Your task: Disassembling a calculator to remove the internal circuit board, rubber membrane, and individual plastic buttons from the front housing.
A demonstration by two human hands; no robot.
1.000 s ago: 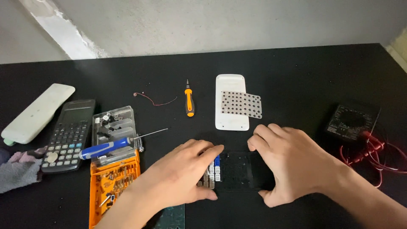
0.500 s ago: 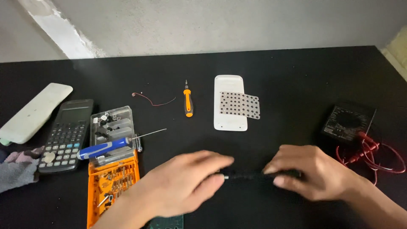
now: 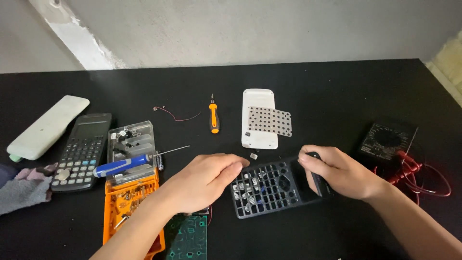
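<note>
Item: black grid shell (image 3: 269,185), the front cover of a calculator with rows of key openings, lying face down on the black table (image 3: 337,96) near the middle, a little to the right.

Position relative to your hands: the shell's long axis runs left to right, tipped slightly up at the right end. Your right hand (image 3: 337,173) is closed on that right end, thumb on top and fingers wrapped over the far edge. Your left hand (image 3: 204,180) lies palm down just left of the shell, fingertips touching or all but touching its left edge; it holds nothing that shows, and whether anything sits under the palm cannot be told. The right hand has the hold; the left is the one free to work the openings, which lie directly to its right.

Contents: several small loose keys (image 3: 245,188) sit in the left rows of the grid. One small grey piece (image 3: 253,155) lies on the table just beyond it.

Nearby: green circuit board (image 3: 186,236) at the near edge under your left wrist; orange bit case (image 3: 130,202) with blue screwdriver (image 3: 122,164) to the left; white back cover (image 3: 259,118) with dotted key mat (image 3: 269,120) farther off.

Change from half a second ago: the shell then stood edge-on between both hands; now it lies flat and open to view, and your left hand has come off it.
</note>
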